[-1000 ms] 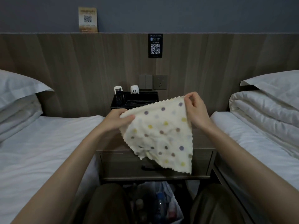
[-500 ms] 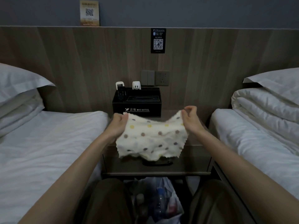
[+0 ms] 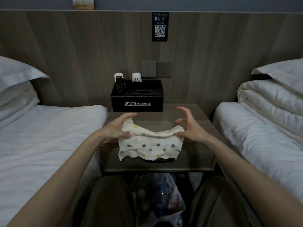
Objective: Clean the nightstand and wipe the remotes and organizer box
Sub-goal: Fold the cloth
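Fingers and thumb of the left hand [image 3: 114,128] are curled round one end of a folded dotted cloth [image 3: 150,145]; the other end is pinched by the right hand [image 3: 191,128], its upper fingers spread. The cloth is suspended over the nightstand [image 3: 196,118] front edge, the organizer box [image 3: 137,104] with a remote [image 3: 119,87] set behind.

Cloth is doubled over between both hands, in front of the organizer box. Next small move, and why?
Probably lower the cloth onto the nightstand top before the organizer box and begin wiping: left hand and right hand hold its ends, it hangs doubled over the front edge, and the top lies just beneath.
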Demonstrator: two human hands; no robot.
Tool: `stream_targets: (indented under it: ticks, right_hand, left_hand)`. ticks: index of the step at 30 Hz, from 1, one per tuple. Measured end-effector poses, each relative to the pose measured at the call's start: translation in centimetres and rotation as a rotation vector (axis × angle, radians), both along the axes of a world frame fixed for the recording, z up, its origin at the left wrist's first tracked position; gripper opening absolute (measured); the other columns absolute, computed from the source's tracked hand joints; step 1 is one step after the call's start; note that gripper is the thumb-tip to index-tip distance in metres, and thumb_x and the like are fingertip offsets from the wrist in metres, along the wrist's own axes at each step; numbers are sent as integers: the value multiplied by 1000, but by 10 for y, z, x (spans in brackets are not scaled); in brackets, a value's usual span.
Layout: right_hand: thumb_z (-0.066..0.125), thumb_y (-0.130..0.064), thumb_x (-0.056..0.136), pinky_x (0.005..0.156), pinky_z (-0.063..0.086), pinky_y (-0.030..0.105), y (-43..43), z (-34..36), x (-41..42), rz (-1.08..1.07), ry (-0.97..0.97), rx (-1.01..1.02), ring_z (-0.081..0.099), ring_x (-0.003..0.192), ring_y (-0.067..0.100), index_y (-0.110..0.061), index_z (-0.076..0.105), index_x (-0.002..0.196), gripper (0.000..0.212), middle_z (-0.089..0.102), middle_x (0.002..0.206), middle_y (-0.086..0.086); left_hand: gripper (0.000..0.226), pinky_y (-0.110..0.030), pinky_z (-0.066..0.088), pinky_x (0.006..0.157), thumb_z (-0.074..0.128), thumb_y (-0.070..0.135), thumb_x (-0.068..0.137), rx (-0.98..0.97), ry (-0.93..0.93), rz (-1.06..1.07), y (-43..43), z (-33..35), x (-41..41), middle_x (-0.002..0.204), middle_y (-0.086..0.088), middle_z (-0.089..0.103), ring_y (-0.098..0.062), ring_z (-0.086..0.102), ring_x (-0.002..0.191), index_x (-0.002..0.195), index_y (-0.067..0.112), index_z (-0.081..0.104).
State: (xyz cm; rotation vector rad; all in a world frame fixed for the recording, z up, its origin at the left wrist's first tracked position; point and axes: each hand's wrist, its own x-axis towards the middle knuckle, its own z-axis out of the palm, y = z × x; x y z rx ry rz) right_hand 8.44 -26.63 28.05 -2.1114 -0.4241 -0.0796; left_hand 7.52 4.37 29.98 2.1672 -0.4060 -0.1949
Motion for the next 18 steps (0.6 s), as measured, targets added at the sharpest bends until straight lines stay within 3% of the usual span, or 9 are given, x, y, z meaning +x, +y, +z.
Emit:
stream_targets:
  ticks: [3, 6, 7, 9, 11, 13, 15, 18]
  right_hand:
    - [72, 4, 78, 68, 54, 21, -3, -2, 5, -29, -175, -50, 54, 113, 23, -35, 19, 147, 95, 39, 133, -6]
    - [67, 3, 83, 73, 54, 30, -6, 2, 9, -80, -260, -90, 55, 113, 21, -41, 24, 145, 87, 45, 133, 0]
    - [65, 3, 84, 77, 52, 29, -6, 5, 9, -81, -278, -97, 51, 117, 15, -39, 28, 143, 82, 45, 135, -1]
    - [62, 0, 87, 86, 50, 26, -6, 10, 10, -95, -306, -100, 50, 119, 9, -32, 43, 137, 62, 50, 134, -2]
    - [59, -4, 91, 88, 48, 18, -7, 20, 11, -118, -288, -81, 56, 111, 7, -25, 60, 121, 36, 61, 121, -4]
    - [62, -9, 91, 89, 49, 19, -6, 30, 9, -72, -183, -18, 61, 103, 5, -22, 68, 111, 25, 67, 111, -7]
    - [73, -9, 83, 90, 52, 23, -6, 37, 6, -14, -106, 17, 64, 101, 5, -18, 69, 113, 32, 69, 109, -6]
    - [79, -8, 75, 86, 51, 17, -5, 40, 1, -88, -156, -76, 64, 99, 6, -16, 70, 114, 40, 70, 108, -4]
  left_hand:
    - [68, -13, 38, 92, 73, 4, 82, 132, -213, 27, 5, 0, 7, 134, 7, 44, -18, 45, 128, 136, 29, 40]
    - [59, -13, 38, 66, 74, 19, 84, 141, -332, 140, 8, 3, 8, 106, -13, 61, -16, 55, 89, 136, 26, 47]
    - [56, -15, 35, 59, 74, 22, 84, 149, -374, 160, 9, 5, 9, 91, -19, 61, -14, 51, 75, 134, 27, 50]
    - [47, -16, 33, 53, 74, 26, 84, 124, -430, 174, 10, 11, 10, 67, -16, 50, -7, 42, 58, 127, 28, 56]
    - [35, -15, 31, 52, 74, 29, 84, 83, -449, 185, 13, 16, 11, 63, -12, 44, -7, 39, 55, 116, 33, 63]
    - [23, -20, 31, 56, 74, 33, 82, 55, -464, 210, 16, 21, 11, 67, -21, 47, -12, 41, 60, 105, 34, 69]
    - [19, -26, 35, 62, 77, 30, 80, 13, -451, 230, 18, 26, 10, 70, -21, 51, -17, 45, 65, 98, 33, 72]
    - [28, -27, 44, 72, 83, 18, 73, -31, -351, 251, 18, 34, 6, 71, -4, 53, -12, 52, 71, 98, 26, 72]
